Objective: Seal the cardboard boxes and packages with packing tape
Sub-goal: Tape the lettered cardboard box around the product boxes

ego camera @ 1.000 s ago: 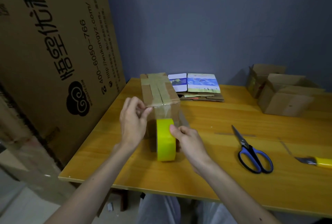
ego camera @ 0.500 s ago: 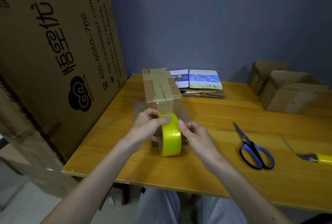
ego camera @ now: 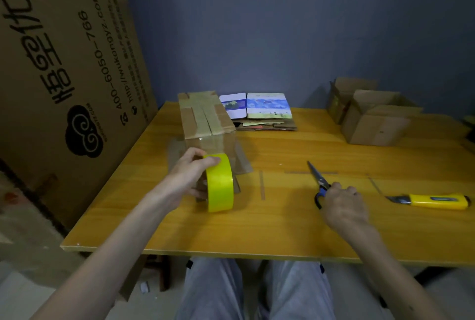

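Note:
A brown cardboard box (ego camera: 205, 119) stands on the yellow wooden table (ego camera: 282, 229), its top flaps covered with tape strips. A yellow tape roll (ego camera: 220, 183) stands on edge just in front of the box, a clear strip running from it up the box's near face. My left hand (ego camera: 190, 173) grips the roll from the left, thumb on top. My right hand (ego camera: 344, 204) lies over the blue handles of the scissors (ego camera: 316, 174), whose blades point away on the table.
A yellow utility knife (ego camera: 434, 200) lies at the right. Two open cardboard boxes (ego camera: 372, 119) sit at the back right. Flattened printed cartons (ego camera: 259, 111) are stacked behind the box. A big printed cardboard sheet (ego camera: 64, 62) leans at the left.
My right hand left the tape roll and moved right onto the scissors' handles. My left hand shifted from the box's front face onto the roll and holds it alone.

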